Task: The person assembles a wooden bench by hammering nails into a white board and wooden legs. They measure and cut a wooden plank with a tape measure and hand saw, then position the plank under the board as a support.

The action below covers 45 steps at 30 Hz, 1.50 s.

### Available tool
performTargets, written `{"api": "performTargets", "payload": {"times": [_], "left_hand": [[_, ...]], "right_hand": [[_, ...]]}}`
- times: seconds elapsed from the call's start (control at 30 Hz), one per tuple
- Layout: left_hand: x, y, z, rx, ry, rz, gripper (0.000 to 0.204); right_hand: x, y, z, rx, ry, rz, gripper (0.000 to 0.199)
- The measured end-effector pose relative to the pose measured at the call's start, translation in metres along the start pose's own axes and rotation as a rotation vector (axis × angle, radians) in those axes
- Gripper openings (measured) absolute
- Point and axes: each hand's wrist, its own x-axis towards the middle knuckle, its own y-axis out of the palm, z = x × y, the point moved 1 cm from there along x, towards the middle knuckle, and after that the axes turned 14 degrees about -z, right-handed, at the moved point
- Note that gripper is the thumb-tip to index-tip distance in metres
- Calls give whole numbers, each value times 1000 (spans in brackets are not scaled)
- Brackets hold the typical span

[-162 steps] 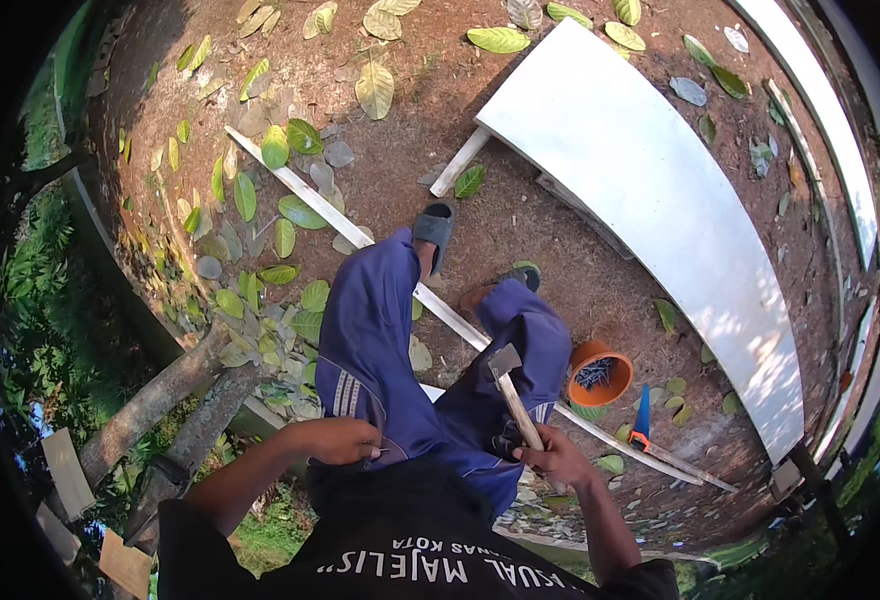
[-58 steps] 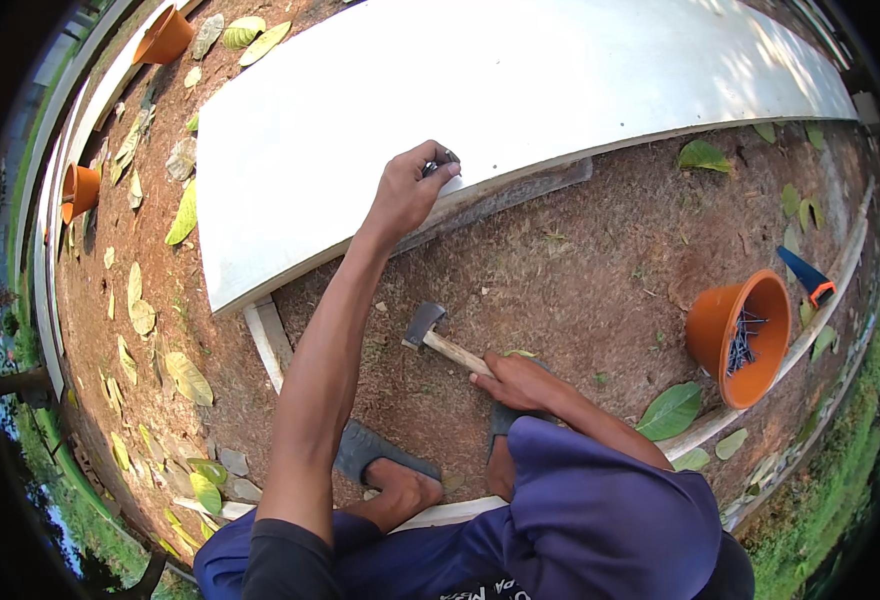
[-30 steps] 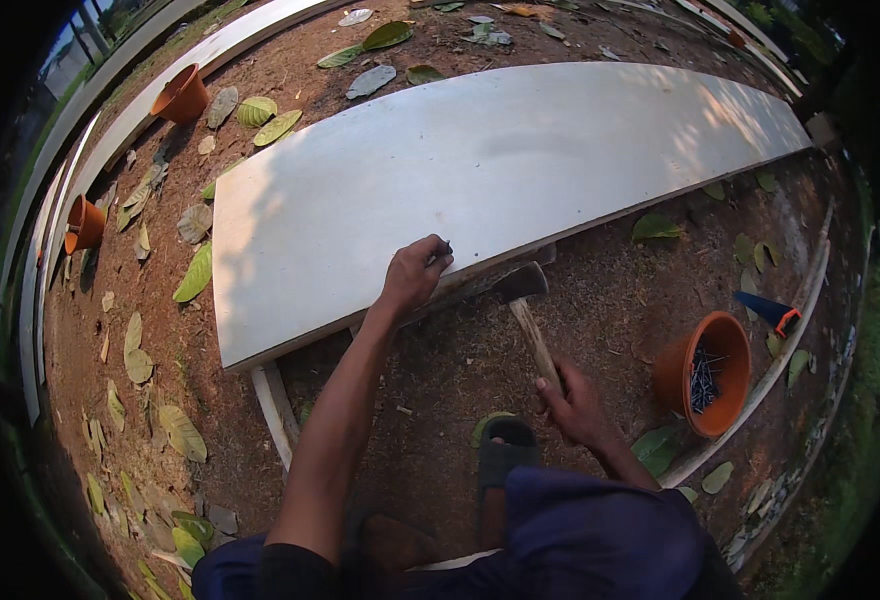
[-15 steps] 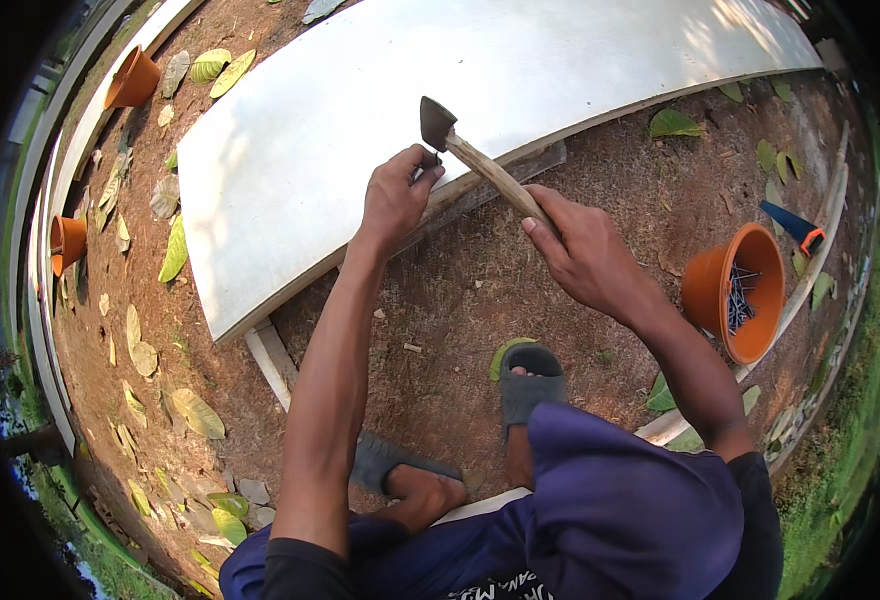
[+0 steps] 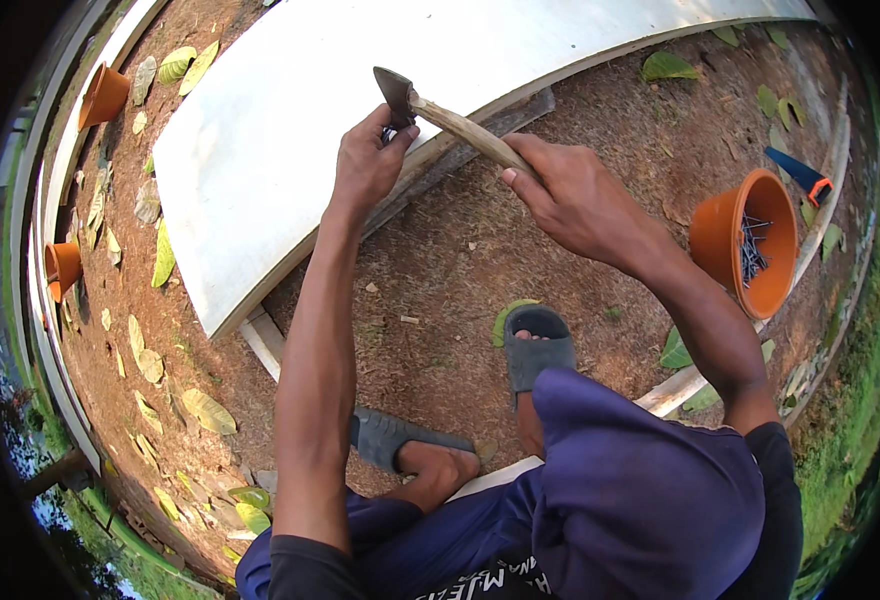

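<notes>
- Left hand point(image 5: 368, 165), one: at the near edge of the board, reaching over its top; fingers bent and pinched together on a small dark piece point(image 5: 390, 134), partly covered and too small to name.
- Right hand point(image 5: 572, 195), one: fingers wrapped around the wooden handle of the hatchet, thumb along it.
- Hatchet point(image 5: 450, 121), one: dark wedge-shaped head, pale worn handle; head over the left fingertips, contact with them or with the small dark piece cannot be told.
- White board point(image 5: 270, 150), one: large, flat, running from the left-centre toward the upper right; a grey timber point(image 5: 528, 112) beneath its near edge, a pale wood piece point(image 5: 262, 345) under its near left corner.
- Orange bucket point(image 5: 710, 235), one: at the right, tilted, mouth facing right; loose nails point(image 5: 753, 250) inside.
- Saw point(image 5: 798, 175), one: blue blade, orange and black handle, on the ground just beyond the bucket.
- Wooden strip point(image 5: 675, 392), one: long, pale, passing beside the bucket.
- Further orange pots, two: upper one point(image 5: 103, 97), lower one point(image 5: 63, 268), both at the far left.
- Grey sandals point(image 5: 540, 350), a pair: worn, on brown soil point(image 5: 430, 260) with scattered leaves point(image 5: 210, 411).
</notes>
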Motion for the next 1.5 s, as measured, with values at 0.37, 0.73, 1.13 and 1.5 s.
{"api": "performTargets", "payload": {"times": [0.37,0.73,1.13,1.5], "left_hand": [[0,-2,-7,13,-11,20,18],[-1,-2,-5,35,40,15,20],[-1,-2,-8,80,17,29,20],[5,-12,-3,-22,-23,-15,28]], "right_hand": [[-2,-7,5,-33,122,72,38],[-8,-13,15,81,-19,-110,23],[-11,-5,14,98,-61,-234,36],[-8,2,8,68,220,-18,31]]}}
